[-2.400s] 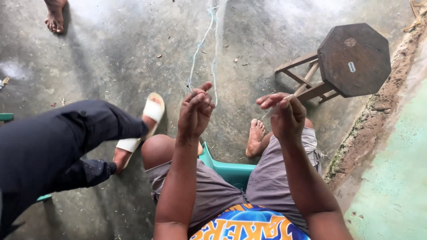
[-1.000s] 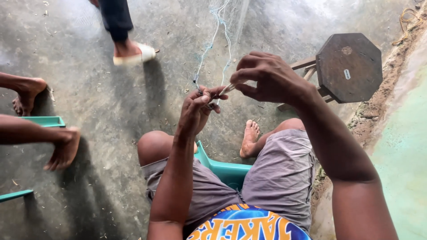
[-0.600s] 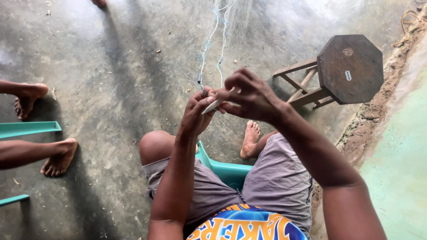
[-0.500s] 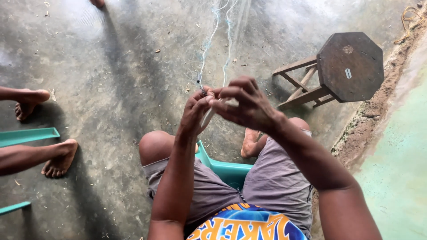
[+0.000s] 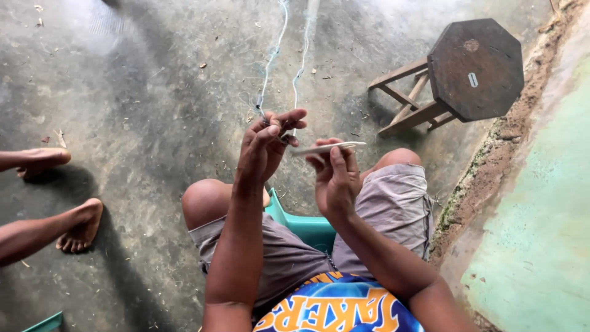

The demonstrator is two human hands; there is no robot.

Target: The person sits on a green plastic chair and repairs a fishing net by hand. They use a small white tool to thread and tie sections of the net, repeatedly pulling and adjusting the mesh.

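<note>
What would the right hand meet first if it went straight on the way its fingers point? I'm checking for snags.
Probably the pale flat tool it already pinches; beyond that, the left hand holding the strands, though depth is unclear.

The floor [image 5: 141, 110] is grey, rough concrete with bits of dirt. A dark wooden stool [image 5: 474, 67] stands up and to the right of the hands. A green chair seat [image 5: 307, 226] is below them. A green painted strip [image 5: 541, 233] runs far right.
</note>
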